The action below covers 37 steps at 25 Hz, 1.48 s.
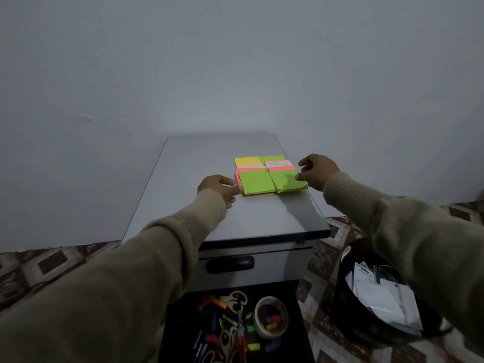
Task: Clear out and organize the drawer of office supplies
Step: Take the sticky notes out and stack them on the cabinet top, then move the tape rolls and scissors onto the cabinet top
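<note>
your left hand point(218, 188) and right hand point(315, 174), fingers loosely curled and holding nothing, sit at each side of the sticky notes point(267, 175) on the cabinet top point(204, 163), so a hard push could knock the piles crooked or off the edge.
</note>
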Each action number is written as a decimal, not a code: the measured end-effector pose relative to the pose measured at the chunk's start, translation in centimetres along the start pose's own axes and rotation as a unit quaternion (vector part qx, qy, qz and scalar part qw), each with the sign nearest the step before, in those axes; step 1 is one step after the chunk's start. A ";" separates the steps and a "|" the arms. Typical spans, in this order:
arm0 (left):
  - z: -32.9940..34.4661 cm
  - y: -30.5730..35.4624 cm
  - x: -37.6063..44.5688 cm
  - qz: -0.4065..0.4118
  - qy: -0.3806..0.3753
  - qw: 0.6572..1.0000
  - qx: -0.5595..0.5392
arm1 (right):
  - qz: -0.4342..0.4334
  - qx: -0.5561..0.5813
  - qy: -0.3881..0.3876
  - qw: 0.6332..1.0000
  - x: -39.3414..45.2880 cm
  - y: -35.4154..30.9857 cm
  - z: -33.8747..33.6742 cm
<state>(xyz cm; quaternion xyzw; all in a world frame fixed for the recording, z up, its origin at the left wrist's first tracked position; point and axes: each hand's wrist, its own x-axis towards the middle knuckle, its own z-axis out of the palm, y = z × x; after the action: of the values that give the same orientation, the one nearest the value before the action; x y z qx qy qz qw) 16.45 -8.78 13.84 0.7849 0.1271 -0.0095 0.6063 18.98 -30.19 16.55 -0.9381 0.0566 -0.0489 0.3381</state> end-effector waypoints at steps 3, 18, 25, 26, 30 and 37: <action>-1.5 -0.2 -3.7 0.033 -0.010 0.998 0.043 | -0.029 0.020 -0.033 0.999 -3.3 -1.1 0.0; -5.5 -13.5 -17.0 0.054 -0.061 0.982 0.173 | -0.025 -0.019 -0.223 0.974 -21.7 2.7 6.6; -5.3 -21.5 -17.0 -0.006 -0.079 0.963 0.257 | -0.002 -0.059 -0.263 0.963 -22.6 8.7 12.7; -5.3 -22.4 -16.8 -0.014 -0.080 0.960 0.268 | -0.001 -0.065 -0.265 0.962 -22.7 9.3 13.3; -5.3 -25.8 -15.5 -0.038 -0.075 0.942 0.324 | 0.016 -0.098 -0.271 0.957 -21.9 11.7 16.1; -3.8 -29.1 -10.6 -0.055 -0.084 0.918 0.383 | 0.027 -0.187 -0.299 0.935 -20.0 14.5 20.4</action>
<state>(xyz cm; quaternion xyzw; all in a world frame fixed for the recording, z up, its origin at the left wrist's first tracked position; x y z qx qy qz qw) -0.52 -0.36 -10.96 0.9452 0.1050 -0.1565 0.2665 0.82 -25.67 -9.39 -0.9539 -0.0140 0.2542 0.1590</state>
